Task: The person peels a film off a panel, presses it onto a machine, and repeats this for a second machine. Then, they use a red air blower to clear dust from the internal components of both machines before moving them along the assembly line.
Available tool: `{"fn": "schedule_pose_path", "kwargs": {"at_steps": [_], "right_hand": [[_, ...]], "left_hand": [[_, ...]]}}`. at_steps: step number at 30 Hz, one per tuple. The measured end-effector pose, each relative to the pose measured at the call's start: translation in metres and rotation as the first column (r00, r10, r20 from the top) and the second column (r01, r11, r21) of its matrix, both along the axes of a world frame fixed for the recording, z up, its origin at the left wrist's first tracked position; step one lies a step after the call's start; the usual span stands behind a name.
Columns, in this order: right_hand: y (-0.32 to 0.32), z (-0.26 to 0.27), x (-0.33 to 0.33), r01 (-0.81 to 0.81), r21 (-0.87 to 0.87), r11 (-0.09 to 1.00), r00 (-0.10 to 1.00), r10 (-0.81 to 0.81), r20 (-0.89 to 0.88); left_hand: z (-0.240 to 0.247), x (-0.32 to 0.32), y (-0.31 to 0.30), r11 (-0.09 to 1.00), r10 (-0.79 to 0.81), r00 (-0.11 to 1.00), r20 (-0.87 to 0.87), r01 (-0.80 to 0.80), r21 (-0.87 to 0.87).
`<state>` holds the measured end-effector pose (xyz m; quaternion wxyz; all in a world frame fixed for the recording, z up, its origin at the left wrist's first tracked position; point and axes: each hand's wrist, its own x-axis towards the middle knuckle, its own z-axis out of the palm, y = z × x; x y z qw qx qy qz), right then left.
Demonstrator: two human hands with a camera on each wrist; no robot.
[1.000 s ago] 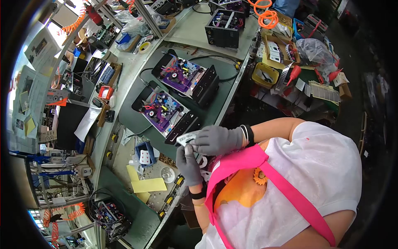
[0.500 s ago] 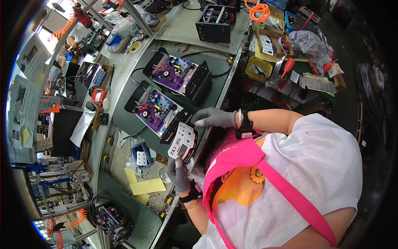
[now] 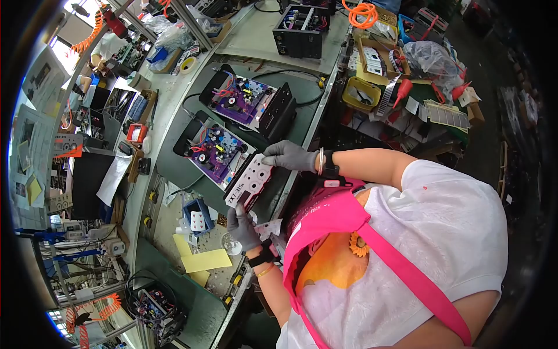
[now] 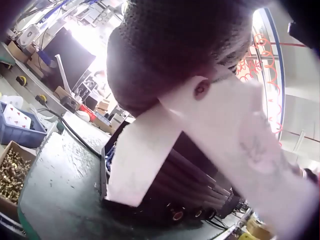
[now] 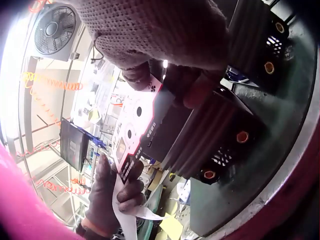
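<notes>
A white panel label with round holes and "ZX7-315" lettering (image 3: 250, 181) is stretched between both gloved hands, against the black front of the nearer opened unit (image 3: 218, 152). At its lower end the left hand (image 3: 243, 228) pinches it; a peeled white backing strip (image 4: 225, 135) hangs by that hand in the left wrist view. The right hand (image 3: 290, 156) pinches the upper end, and in the right wrist view its thumb and fingers grip the label's corner (image 5: 137, 112). The glove hides part of the corner.
A second opened unit (image 3: 247, 102) lies behind on the green mat. Left of the hands are a blue bin (image 3: 199, 218), yellow papers (image 3: 207, 261) and a round white dish (image 3: 231, 244). A black-cased unit (image 3: 299, 41) stands farther back.
The label, first folded between both hands, was turned face up and has moved against the unit's front. The right hand, apart from it half a second ago, now holds its upper end.
</notes>
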<state>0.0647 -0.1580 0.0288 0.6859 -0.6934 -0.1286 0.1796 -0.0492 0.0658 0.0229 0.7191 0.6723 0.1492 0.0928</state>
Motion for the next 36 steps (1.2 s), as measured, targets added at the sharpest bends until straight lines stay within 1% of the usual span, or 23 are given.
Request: {"fn": "schedule_pose_path", "kwargs": {"at_steps": [1, 7, 10, 13, 16, 19, 25, 28, 31, 36], "right_hand": [[0.001, -0.002, 0.002, 0.016, -0.018, 1.000, 1.000, -0.016, 0.012], [0.003, -0.008, 0.008, 0.043, -0.005, 0.999, 0.999, -0.043, 0.001], [0.004, -0.010, 0.008, 0.053, 0.004, 0.999, 0.999, -0.053, 0.009], [0.003, -0.013, 0.007, 0.052, 0.052, 0.997, 0.998, -0.054, 0.033], [0.003, -0.013, 0.008, 0.049, 0.051, 0.998, 0.997, -0.052, 0.053], [0.004, -0.010, 0.007, 0.061, 0.054, 0.997, 0.997, -0.063, 0.032], [0.005, -0.016, 0.008, 0.086, 0.057, 0.995, 0.996, -0.088, 0.031], [0.005, -0.019, 0.010, 0.077, 0.080, 0.994, 0.997, -0.079, 0.021], [0.005, -0.018, 0.010, 0.073, 0.063, 0.995, 0.997, -0.074, 0.019], [0.006, -0.016, 0.009, 0.081, 0.086, 0.993, 0.997, -0.080, -0.008]], "left_hand": [[-0.003, 0.003, -0.001, 0.999, 0.020, 1.000, 0.016, -0.019, -0.038], [-0.002, 0.007, -0.005, 0.998, 0.048, 0.999, -0.023, -0.049, -0.049], [-0.003, 0.008, -0.007, 0.998, 0.054, 0.999, -0.006, -0.054, -0.030], [-0.002, 0.007, -0.007, 0.998, 0.048, 0.999, 0.004, -0.048, -0.048], [-0.004, 0.008, -0.007, 0.997, 0.056, 0.998, 0.016, -0.055, -0.053], [-0.001, 0.010, -0.007, 0.999, 0.048, 0.998, 0.027, -0.048, -0.013], [0.002, 0.011, -0.009, 0.998, 0.062, 0.998, 0.025, -0.062, -0.013], [-0.004, 0.011, -0.003, 0.999, 0.032, 0.999, 0.011, -0.032, -0.014], [-0.006, 0.012, -0.003, 0.999, 0.045, 0.999, 0.012, -0.045, 0.014], [0.000, 0.013, -0.008, 0.996, 0.082, 0.997, 0.009, -0.081, -0.020]]}}
